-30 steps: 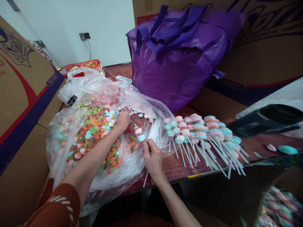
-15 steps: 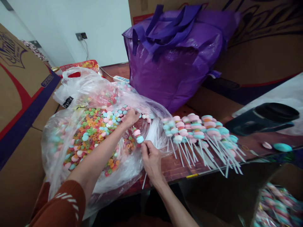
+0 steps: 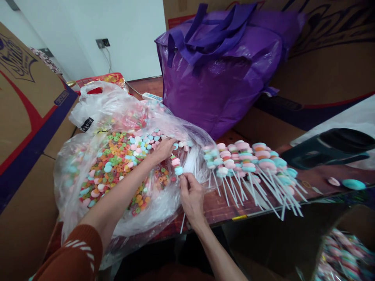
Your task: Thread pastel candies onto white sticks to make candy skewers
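Observation:
My right hand is closed around the white stick of a candy skewer, just below a short stack of pink, white and blue candies. My left hand reaches over the open plastic bag, its fingers pinched together on a pale blue candy at the top end of the skewer. Below the left forearm lie many small ring-shaped gummies in orange, green and yellow, mixed with pastel marshmallow candies. The clear plastic bag lies spread around them.
Finished-looking candy skewers lie in a row on the table. Behind stands a purple bag, with a dark tumbler at right. Cardboard boxes flank the table. Wrapped candies sit lower right.
The view has shifted slightly, so most things appear a little farther right. Both hands keep nearly the same pose at the skewer, with the candy stack much the same.

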{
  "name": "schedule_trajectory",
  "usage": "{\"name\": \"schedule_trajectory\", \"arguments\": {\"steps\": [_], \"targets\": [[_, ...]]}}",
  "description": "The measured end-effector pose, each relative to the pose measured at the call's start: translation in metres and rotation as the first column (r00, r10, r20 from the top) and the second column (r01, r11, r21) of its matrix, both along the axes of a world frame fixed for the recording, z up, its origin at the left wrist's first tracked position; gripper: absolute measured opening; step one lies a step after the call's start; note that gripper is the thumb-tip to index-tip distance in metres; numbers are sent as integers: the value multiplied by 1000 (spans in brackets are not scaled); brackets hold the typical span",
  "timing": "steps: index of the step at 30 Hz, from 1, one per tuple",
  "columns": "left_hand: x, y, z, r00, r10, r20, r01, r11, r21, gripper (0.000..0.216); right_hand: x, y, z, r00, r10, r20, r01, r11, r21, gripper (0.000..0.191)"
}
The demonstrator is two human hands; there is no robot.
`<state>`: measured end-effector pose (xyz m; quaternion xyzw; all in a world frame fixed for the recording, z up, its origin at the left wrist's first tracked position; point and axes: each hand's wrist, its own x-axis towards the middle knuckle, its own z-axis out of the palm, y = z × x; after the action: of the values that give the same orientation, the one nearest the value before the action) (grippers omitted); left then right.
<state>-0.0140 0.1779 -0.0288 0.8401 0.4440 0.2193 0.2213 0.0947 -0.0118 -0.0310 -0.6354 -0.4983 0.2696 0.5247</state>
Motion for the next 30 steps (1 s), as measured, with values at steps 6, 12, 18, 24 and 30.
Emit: {"name": "schedule_trajectory", "arguments": {"steps": [6,12,18,24,30], "targets": [[-8,-9,0,991,-128,-31,128,992,-4,45,2,1,-2,999,-33,-31,33,999,-10,27],[-19,-32,11,957,131,261,-69,970,-234,18,1,1,-2,1000,-5,9,5,1000,-20,27],[-33,-67,18,630,440,640,27,811,-584,30,-1,0,1,995,53,88,-56,998,28,28],[-37,-85,25,575,420,702,71,830,-554,30,-2,0,1,991,81,104,-85,996,30,26],[-33,-88,25,526,469,709,26,825,-565,30,-2,0,0,990,92,111,-95,995,23,28]]}}
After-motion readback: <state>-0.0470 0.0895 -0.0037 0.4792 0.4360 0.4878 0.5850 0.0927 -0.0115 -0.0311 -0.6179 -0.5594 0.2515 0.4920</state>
